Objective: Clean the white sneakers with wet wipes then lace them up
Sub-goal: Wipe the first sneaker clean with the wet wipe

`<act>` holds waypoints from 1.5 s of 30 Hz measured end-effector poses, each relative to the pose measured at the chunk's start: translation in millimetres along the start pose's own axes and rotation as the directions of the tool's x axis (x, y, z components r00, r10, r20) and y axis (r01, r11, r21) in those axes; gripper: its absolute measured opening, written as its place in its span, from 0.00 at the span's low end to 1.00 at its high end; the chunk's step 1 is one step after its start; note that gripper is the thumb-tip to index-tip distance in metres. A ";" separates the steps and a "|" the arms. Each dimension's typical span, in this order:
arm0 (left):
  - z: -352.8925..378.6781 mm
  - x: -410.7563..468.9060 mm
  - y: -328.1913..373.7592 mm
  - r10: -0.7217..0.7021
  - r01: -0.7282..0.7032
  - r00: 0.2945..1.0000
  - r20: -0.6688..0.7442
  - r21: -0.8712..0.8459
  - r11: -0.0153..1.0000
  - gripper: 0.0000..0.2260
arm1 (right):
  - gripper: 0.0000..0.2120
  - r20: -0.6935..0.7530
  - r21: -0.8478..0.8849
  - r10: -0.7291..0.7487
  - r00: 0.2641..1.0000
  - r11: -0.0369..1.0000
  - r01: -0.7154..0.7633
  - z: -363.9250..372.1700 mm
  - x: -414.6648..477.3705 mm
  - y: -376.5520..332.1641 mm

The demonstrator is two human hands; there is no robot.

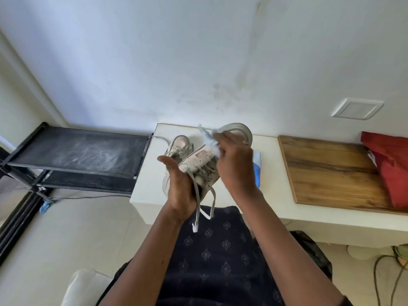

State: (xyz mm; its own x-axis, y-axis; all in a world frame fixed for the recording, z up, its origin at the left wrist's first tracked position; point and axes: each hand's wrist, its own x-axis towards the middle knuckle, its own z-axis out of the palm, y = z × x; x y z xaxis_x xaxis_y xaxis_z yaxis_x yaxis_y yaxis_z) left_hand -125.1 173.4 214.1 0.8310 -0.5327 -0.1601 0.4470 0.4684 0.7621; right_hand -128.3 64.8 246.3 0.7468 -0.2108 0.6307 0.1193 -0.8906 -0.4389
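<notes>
Wiping one sneaker in the air, with loose laces and a one-handed hold to watch

We hold the held sneaker [198,166] above the near left corner of the bench [271,173]. Our left hand [178,191] is wrapped under its heel end with the thumb raised. Our right hand [234,160] pinches a crumpled wet wipe [209,140] against the upper toward the toe. As we judge it, hard rubbing could twist the shoe out of that single grip. Its laces [198,202] dangle past the bench's near edge and could catch our wrist or pull out of the eyelets. The second sneaker [178,144] sits by the far left corner, just behind the held one, so a wide stroke might knock it off. The blue wipes packet [257,168] lies half hidden behind our right hand.
</notes>
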 end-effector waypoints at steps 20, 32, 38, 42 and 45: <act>-2.5 -7.3 0.1 0.099 -0.101 0.995 -0.029 -0.048 0.994 0.28 | 0.13 -0.259 0.105 0.208 0.943 0.977 -0.187 -20.9 7.3 11.9; -2.9 -18.2 -13.9 0.021 0.007 0.995 -0.101 0.262 0.965 0.11 | 0.19 0.058 -0.079 -0.291 0.955 0.952 0.294 7.3 1.1 -4.1; 4.3 -17.6 -12.7 0.046 -0.022 0.981 -0.190 0.128 0.992 0.15 | 0.19 -0.151 -0.198 -0.266 0.952 0.952 0.235 -13.7 8.1 12.7; 5.0 -14.8 -13.3 0.032 -0.044 0.971 -0.235 -0.046 0.998 0.11 | 0.27 -0.242 -0.088 0.011 0.970 0.996 -0.033 -11.8 11.4 15.9; 8.9 -14.8 -11.6 0.038 -0.067 0.972 -0.233 -0.115 0.991 0.08 | 0.27 -0.318 -0.003 0.188 0.929 0.980 -0.199 -3.1 7.5 6.6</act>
State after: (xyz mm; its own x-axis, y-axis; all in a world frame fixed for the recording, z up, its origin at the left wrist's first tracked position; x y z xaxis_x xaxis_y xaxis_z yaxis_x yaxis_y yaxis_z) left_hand -145.6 169.6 213.2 0.9018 -0.3352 -0.2726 0.4256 0.5808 0.6939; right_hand -123.9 56.0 250.1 0.5085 -0.4910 0.7073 -0.0338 -0.8322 -0.5534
